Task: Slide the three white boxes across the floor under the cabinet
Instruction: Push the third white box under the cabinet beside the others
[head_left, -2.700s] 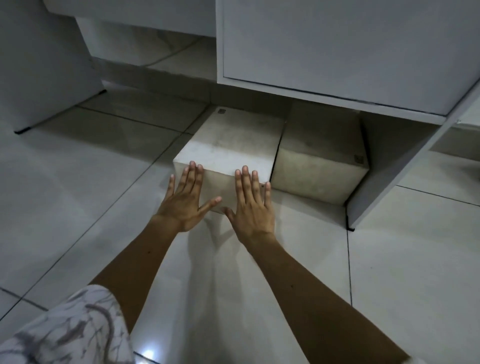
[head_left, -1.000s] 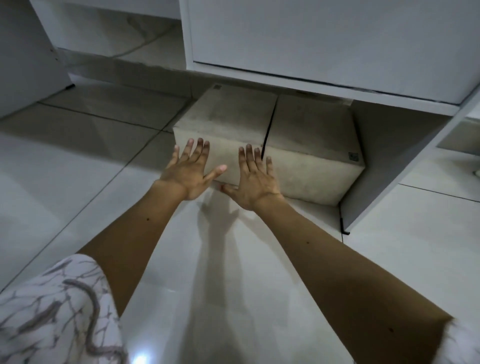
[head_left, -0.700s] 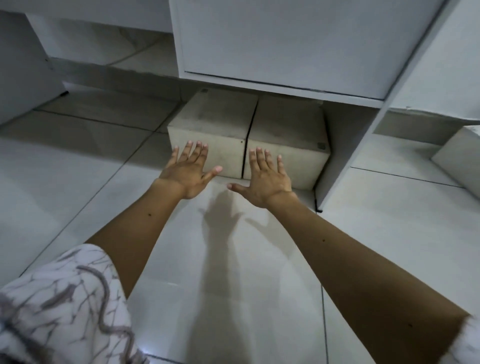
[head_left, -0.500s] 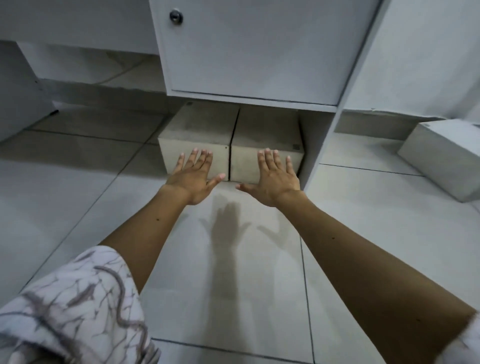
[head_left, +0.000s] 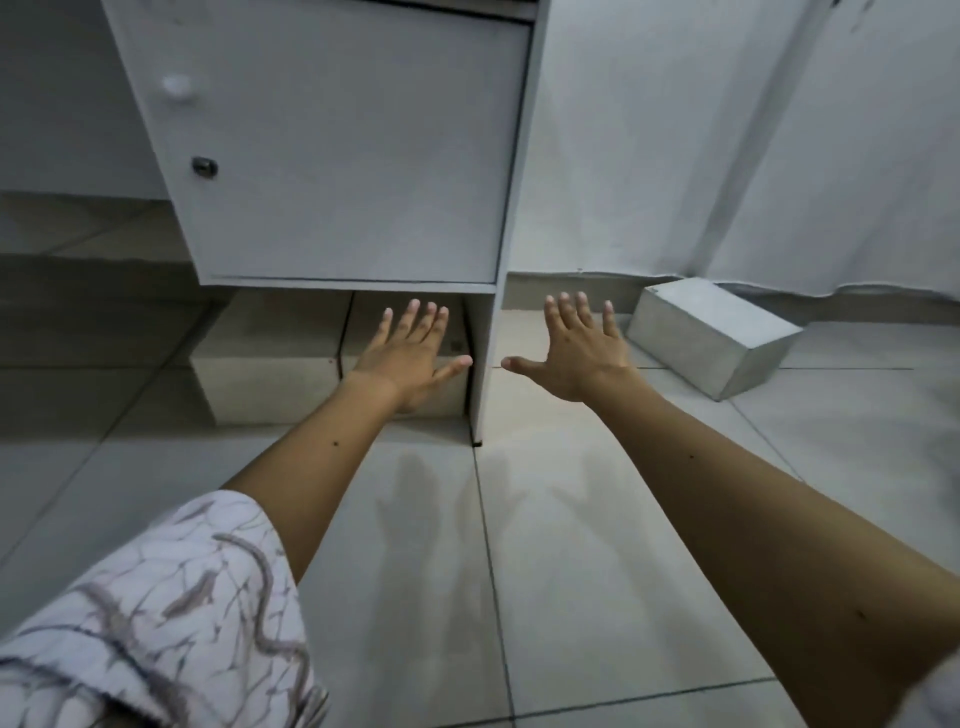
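The person wears a short white sleeve (head_left: 156, 613) with a grey marbled vein pattern; both forearms are bare.

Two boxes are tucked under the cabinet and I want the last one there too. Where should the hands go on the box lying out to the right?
Probably no grip is needed. The third box lies askew on the floor tiles, right of the cabinet's side panel. Put the flat right hand on its far right end face, left hand steadying the near long side, and push leftward; its low, blocky shape suits sliding.

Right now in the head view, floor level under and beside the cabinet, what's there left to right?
Left box → right box with left hand in front → cabinet side panel → right hand → third box.
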